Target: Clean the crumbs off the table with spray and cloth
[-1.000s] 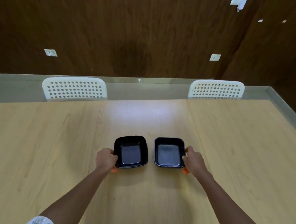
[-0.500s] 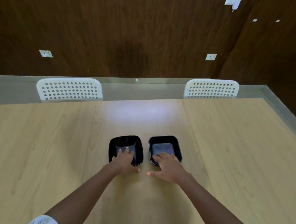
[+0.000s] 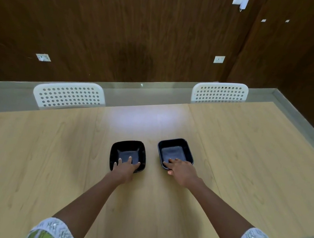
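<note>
Both hands, left hand and right hand, rest relaxed fingers inside two black dishes, seemingly clearing the table before spraying; neither spray nor cloth shows.

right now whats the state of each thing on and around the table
left bowl: upright on the table, no contents visible, left hand's fingers inside it
right bowl: upright, no contents visible, right hand's fingers over its near rim
left hand: fingers straight, resting in the left bowl
right hand: fingers extended on the right bowl
table: no crumbs visible
two white chairs: pushed up to the far edge
</note>
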